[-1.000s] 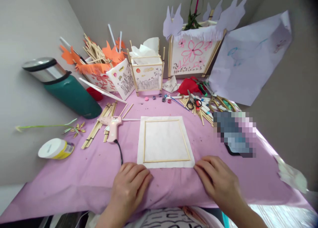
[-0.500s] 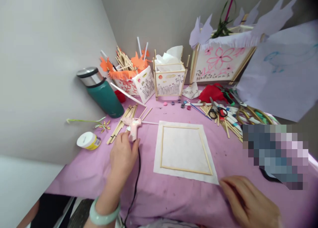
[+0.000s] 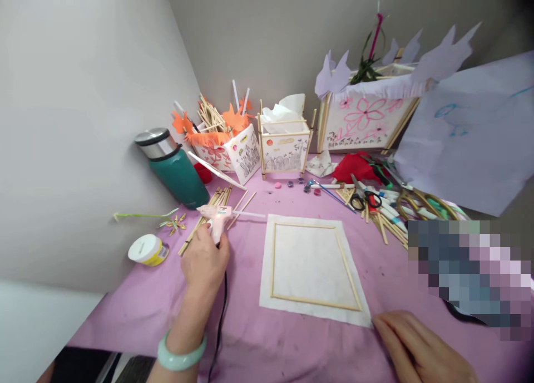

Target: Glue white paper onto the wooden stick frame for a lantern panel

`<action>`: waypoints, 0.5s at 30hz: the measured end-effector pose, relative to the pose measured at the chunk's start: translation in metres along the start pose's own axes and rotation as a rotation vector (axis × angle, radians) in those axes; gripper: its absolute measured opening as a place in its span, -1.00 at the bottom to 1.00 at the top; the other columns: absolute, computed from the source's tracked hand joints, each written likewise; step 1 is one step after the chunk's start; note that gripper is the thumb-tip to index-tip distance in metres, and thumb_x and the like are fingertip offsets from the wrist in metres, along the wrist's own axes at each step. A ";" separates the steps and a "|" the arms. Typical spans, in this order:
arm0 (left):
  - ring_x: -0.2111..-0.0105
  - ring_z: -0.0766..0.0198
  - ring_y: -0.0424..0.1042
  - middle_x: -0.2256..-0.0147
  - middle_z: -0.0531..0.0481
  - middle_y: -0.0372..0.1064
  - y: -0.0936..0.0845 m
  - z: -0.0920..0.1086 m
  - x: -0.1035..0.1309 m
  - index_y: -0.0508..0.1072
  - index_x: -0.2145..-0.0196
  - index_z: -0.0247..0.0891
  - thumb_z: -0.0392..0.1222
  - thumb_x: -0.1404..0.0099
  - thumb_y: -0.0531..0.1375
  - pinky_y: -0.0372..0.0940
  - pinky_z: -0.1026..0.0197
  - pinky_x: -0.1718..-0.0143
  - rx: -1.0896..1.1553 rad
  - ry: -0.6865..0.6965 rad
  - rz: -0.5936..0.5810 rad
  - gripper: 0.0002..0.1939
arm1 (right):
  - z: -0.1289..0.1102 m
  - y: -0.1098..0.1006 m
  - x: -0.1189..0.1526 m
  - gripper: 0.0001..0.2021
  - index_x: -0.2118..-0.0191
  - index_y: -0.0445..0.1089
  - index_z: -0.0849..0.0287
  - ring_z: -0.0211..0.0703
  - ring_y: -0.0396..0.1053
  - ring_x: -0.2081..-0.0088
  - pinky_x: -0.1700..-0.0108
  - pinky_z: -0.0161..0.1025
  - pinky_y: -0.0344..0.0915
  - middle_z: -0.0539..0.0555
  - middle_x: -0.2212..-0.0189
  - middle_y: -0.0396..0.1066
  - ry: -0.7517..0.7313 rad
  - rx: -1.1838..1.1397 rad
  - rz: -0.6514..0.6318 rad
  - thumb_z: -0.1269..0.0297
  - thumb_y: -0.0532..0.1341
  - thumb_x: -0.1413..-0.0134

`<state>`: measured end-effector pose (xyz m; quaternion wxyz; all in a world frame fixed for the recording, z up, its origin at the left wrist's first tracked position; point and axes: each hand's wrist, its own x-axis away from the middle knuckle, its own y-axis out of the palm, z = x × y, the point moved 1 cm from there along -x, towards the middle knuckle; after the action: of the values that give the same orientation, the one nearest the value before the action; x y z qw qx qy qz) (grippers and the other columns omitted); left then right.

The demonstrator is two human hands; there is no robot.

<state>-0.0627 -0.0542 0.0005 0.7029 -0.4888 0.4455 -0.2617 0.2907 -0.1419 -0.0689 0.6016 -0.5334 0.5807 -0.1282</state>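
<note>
My left hand [image 3: 205, 260], with a pale green bangle at the wrist, is closed around the handle of a pink hot glue gun [image 3: 219, 222]. The gun's nozzle points left, and a clear glue stick [image 3: 249, 214] sticks out of its back. A black cord trails from under the hand toward me. A white paper sheet [image 3: 314, 265] lies flat on the table, bearing a four-sided frame of thin wooden sticks [image 3: 312, 302]. My right hand [image 3: 421, 347] has its thumb and fingers pressed together at the sheet's near right corner; the fingertips are partly hidden.
Loose sticks [image 3: 192, 238] lie beyond the left hand, near a white-lidded jar [image 3: 148, 250] and a green bottle [image 3: 179, 174]. Decorated paper boxes [image 3: 286, 152] line the back wall. Scissors [image 3: 364, 196], markers and more sticks crowd the right side of the purple cloth [image 3: 246, 327].
The whole scene sits slightly lower as my view has tilted up. My left hand has shifted the glue gun a little left and tilted it. The right hand stays at the paper's corner.
</note>
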 end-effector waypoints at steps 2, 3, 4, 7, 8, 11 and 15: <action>0.30 0.03 0.47 0.27 -0.18 0.47 -0.004 -0.006 0.000 0.36 0.10 -0.31 -0.05 -0.24 0.09 0.26 0.12 0.35 0.094 -0.012 0.072 -0.65 | -0.001 -0.001 -0.001 -0.78 0.25 0.41 0.15 -0.20 0.43 0.34 0.24 -0.32 0.29 0.06 0.35 0.45 0.013 -0.028 0.016 0.21 0.05 -0.25; 0.32 0.06 0.46 0.29 -0.14 0.46 -0.007 -0.009 0.001 0.36 0.10 -0.30 -0.04 -0.21 0.11 0.27 0.13 0.35 0.174 -0.022 0.100 -0.64 | -0.003 -0.001 -0.001 -0.80 0.25 0.40 0.16 -0.20 0.43 0.34 0.24 -0.32 0.29 0.07 0.35 0.44 0.021 -0.052 0.025 0.23 0.06 -0.24; 0.36 0.10 0.45 0.32 -0.10 0.45 -0.010 -0.012 0.003 0.36 0.10 -0.28 -0.01 -0.19 0.14 0.28 0.14 0.36 0.277 -0.041 0.120 -0.62 | -0.005 -0.002 -0.002 -0.83 0.25 0.40 0.17 -0.20 0.42 0.34 0.24 -0.32 0.30 0.07 0.35 0.43 0.037 -0.081 0.032 0.26 0.08 -0.24; 0.46 0.23 0.41 0.38 0.01 0.39 -0.023 -0.009 0.017 0.34 0.08 -0.25 0.11 -0.14 0.19 0.31 0.21 0.43 0.708 -0.086 0.084 -0.51 | -0.018 -0.008 -0.009 -0.91 0.27 0.36 0.19 -0.22 0.38 0.36 0.29 -0.33 0.30 0.08 0.40 0.38 0.131 -0.212 0.050 0.39 0.11 -0.20; 0.48 0.26 0.40 0.38 0.02 0.38 -0.028 -0.004 0.025 0.32 0.07 -0.25 0.13 -0.11 0.22 0.32 0.23 0.46 0.820 -0.088 0.033 -0.48 | -0.025 -0.011 -0.013 -0.90 0.28 0.35 0.19 -0.23 0.36 0.37 0.31 -0.33 0.29 0.07 0.42 0.36 0.162 -0.270 0.058 0.44 0.10 -0.19; 0.46 0.26 0.42 0.38 0.02 0.38 -0.041 0.025 0.059 0.34 0.16 -0.25 0.11 -0.08 0.26 0.34 0.27 0.49 1.010 -0.002 -0.133 -0.53 | -0.047 -0.021 -0.031 -0.85 0.27 0.37 0.16 -0.23 0.33 0.37 0.32 -0.32 0.29 0.05 0.43 0.34 0.188 -0.516 0.048 0.47 0.07 -0.18; 0.44 0.24 0.45 0.39 0.00 0.42 -0.054 0.069 0.109 0.34 0.22 -0.20 0.00 -0.16 0.22 0.40 0.26 0.46 1.056 0.326 -0.141 -0.71 | -0.073 -0.036 -0.053 -0.66 -0.05 0.31 0.09 -0.09 0.34 0.10 0.07 -0.19 0.32 0.11 0.15 0.39 0.477 -0.882 -0.133 0.28 0.14 -0.13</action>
<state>0.0527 -0.1317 0.0185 0.7552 -0.0521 0.3230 -0.5680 0.2307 -0.1509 0.0068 0.1601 -0.7284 0.6656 -0.0274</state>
